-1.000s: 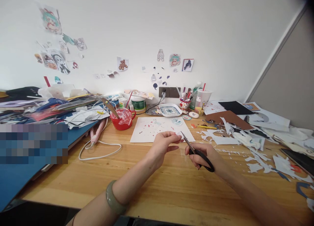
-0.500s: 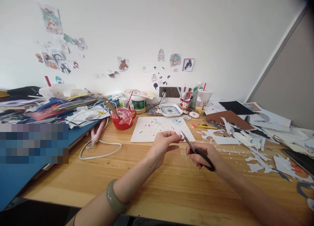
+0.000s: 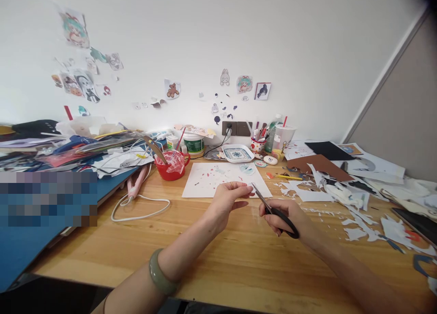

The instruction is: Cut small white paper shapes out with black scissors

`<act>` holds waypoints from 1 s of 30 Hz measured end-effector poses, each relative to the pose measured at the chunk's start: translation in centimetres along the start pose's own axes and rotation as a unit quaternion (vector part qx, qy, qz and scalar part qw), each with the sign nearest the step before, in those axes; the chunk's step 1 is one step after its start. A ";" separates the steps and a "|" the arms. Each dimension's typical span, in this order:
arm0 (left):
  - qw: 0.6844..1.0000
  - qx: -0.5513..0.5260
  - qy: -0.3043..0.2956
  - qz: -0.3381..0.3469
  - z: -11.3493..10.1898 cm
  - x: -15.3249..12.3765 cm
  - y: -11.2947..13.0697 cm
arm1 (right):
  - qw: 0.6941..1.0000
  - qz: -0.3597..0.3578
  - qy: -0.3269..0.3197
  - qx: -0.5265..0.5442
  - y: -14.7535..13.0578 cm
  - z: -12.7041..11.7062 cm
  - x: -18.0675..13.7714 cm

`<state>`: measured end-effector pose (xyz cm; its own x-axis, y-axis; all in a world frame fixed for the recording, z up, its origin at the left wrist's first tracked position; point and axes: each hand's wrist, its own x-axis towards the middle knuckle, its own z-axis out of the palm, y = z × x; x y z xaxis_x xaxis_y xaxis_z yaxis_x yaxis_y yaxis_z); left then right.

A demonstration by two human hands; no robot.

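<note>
My left hand (image 3: 228,202) is pinched at thumb and fingertips around a tiny scrap of white paper (image 3: 251,185), mostly hidden by the fingers. Black-handled scissors (image 3: 261,197) are in my right hand (image 3: 286,210), its fingers through and around the loops. The blades point up and left, their tips beside the scrap and my left fingertips. Both hands are raised over the wooden table (image 3: 218,259). Behind them lies a white sheet (image 3: 201,186) with several small red and pale blue cut-outs spread over it.
Paper offcuts (image 3: 357,232) litter the right side. A red cup (image 3: 170,168), a pink corded tool (image 3: 136,184) and a patterned tray (image 3: 238,153) stand farther back. At left, piled papers and bags (image 3: 85,145) cover a blue board (image 3: 112,186). Brushes and a drink cup (image 3: 284,135) stand near the wall.
The view has shifted very slightly. Both hands keep nearly the same place and grip, with the scissors' tips still at the left fingertips.
</note>
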<state>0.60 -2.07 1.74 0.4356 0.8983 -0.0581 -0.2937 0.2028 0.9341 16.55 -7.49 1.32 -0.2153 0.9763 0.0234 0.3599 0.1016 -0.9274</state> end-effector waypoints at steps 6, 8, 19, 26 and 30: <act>1.000 0.003 0.000 0.000 -0.1 0.1 -0.1 | 1.000 0.002 -0.001 0.002 -0.1 0.0 -0.1; 1.000 0.002 -0.001 0.000 -0.1 0.0 -0.1 | 1.000 0.004 -0.003 0.005 -0.1 0.0 -0.1; 1.000 0.002 0.001 0.001 0.0 0.0 0.1 | 1.000 0.008 0.002 0.013 -0.2 0.0 -0.1; 1.000 0.003 -0.003 0.003 -0.1 0.0 0.0 | 1.000 0.021 -0.004 0.022 0.2 0.0 0.1; 1.000 0.010 -0.002 0.002 0.0 0.0 0.0 | 0.999 0.017 -0.026 0.022 0.6 -0.1 0.3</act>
<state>0.56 -2.08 1.78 0.4375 0.8977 -0.0523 -0.2789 0.1908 0.9412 16.81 -7.08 0.86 -0.2515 0.9675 -0.0267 0.3275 0.0591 -0.9430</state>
